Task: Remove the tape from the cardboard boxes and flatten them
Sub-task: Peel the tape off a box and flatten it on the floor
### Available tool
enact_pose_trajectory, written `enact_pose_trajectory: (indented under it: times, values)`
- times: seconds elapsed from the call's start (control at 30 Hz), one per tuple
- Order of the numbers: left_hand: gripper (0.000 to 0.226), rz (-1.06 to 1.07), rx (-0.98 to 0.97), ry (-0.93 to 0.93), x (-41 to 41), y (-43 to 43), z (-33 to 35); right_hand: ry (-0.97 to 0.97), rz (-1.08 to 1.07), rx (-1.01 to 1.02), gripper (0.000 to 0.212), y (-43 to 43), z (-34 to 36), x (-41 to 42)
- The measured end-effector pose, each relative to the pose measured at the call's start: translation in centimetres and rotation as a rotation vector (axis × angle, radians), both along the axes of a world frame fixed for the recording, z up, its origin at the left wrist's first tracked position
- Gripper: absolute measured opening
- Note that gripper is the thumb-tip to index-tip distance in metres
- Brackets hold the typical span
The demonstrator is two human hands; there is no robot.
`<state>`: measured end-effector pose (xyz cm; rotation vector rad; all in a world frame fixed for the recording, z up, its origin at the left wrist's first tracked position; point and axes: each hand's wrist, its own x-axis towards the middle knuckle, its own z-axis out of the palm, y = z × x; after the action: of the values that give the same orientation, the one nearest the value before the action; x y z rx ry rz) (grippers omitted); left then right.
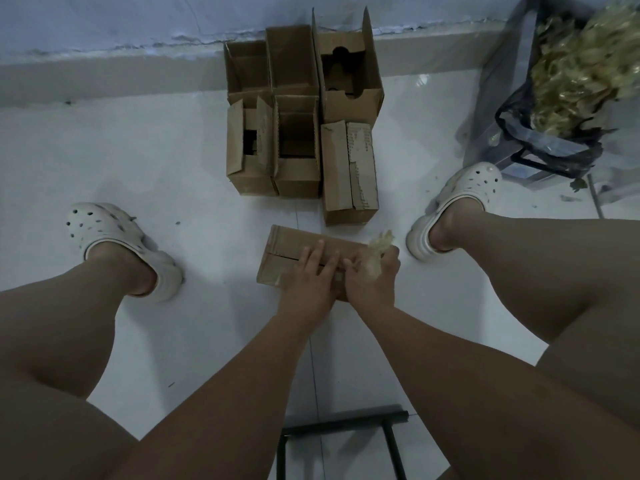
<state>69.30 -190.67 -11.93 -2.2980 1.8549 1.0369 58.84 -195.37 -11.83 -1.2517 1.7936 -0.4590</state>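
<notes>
fig.: head view, looking down between the person's bare legs onto a pale tiled floor (pixel 173 161). at far left i see a white perforated clog (pixel 110 237) on the left foot. toward the centre, at the foot of the wall (pixel 104 26), stands a cluster of six cardboard boxes (pixel 298 181), touching one another in two rows. the three in the back row are open at the top, and the tall one (pixel 349 102) at the right of that row holds a cut-out cardboard insert. in the front row the left box has its flaps half raised, the middle one is open, and the right one (pixel 346 174) is closed, with its top paper skin torn. nearer to me, apart from the cluster and between the two feet, the worked box (pixel 287 251) lies on the floor, flaps closed with a seam showing. the left hand (pixel 311 277) lies flat on it, fingers straight and pressing down. just beside it, the right hand (pixel 372 280) sits at the box's right end, fingers curled round a crumpled wad of peeled tape (pixel 379 245) that sticks up above the hand. below, a dark metal frame (pixel 346 424) shows between the forearms. further right is the second clog (pixel 464 199). at far right a black bag (pixel 568 157) is stuffed with yellowish tape scraps (pixel 581 64).
</notes>
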Motion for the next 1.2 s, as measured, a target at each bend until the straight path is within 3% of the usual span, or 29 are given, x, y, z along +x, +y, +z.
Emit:
enact_pose_trajectory:
  times: [0.07, 0.17, 0.23, 0.4, 0.47, 0.57, 0.7, 0.8, 0.87, 0.93, 1.07, 1.13, 1.2]
  values:
    - [0.065, 0.022, 0.008, 0.004, -0.3, -0.1, 0.0, -0.065, -0.116, 0.062, 0.036, -0.1, 0.4, -0.1]
    - [0.078, 0.04, 0.024, -0.025, -0.3, 0.0, -0.3, 0.004, -0.106, 0.074, 0.01, -1.3, 0.6, -0.2]
    - [0.085, 0.085, 0.035, -0.064, -0.1, 0.3, -0.3, 0.046, -0.039, 0.122, 0.019, -2.1, 0.7, 0.0]
    - [0.087, 0.19, 0.051, -0.197, 0.8, 1.3, 0.2, -0.082, -0.031, 0.26, 0.018, -3.0, 1.3, 1.1]
    - [0.087, 0.235, 0.061, -0.22, 1.3, 1.2, 0.6, -0.245, -0.11, 0.338, 0.024, -3.1, 1.3, 1.3]
    - [0.089, 0.281, 0.077, -0.231, 2.0, 0.6, 1.0, -0.647, -0.458, 0.479, 0.026, -3.1, 1.5, 1.5]
    - [0.097, 0.278, 0.18, -0.214, 2.6, -0.7, 1.4, -0.69, -0.559, 0.531, 0.028, -3.0, 1.6, 1.2]
    - [0.099, 0.273, 0.211, -0.198, 2.4, -1.3, 1.7, -0.573, -0.396, 0.502, 0.033, -3.4, 1.8, 0.7]
    - [0.1, 0.256, 0.197, -0.203, 2.5, -1.4, 1.9, -0.46, -0.256, 0.49, 0.028, -3.4, 2.1, 0.8]
    - [0.101, 0.212, 0.169, -0.22, 2.7, -1.4, 2.0, -0.466, -0.231, 0.515, 0.021, -3.3, 2.1, 1.1]
    - [0.101, 0.165, 0.153, -0.177, 2.7, -1.4, 2.1, -0.442, -0.095, 0.557, 0.038, -3.2, 1.8, 1.8]
    - [0.1, 0.17, 0.17, -0.167, 2.8, -1.5, 2.1, -0.287, 0.074, 0.497, 0.046, -3.4, 1.7, 2.1]
    - [0.097, 0.178, 0.171, -0.159, 2.9, -1.6, 2.1, -0.006, 0.37, 0.325, 0.034, -3.5, 1.2, 2.2]
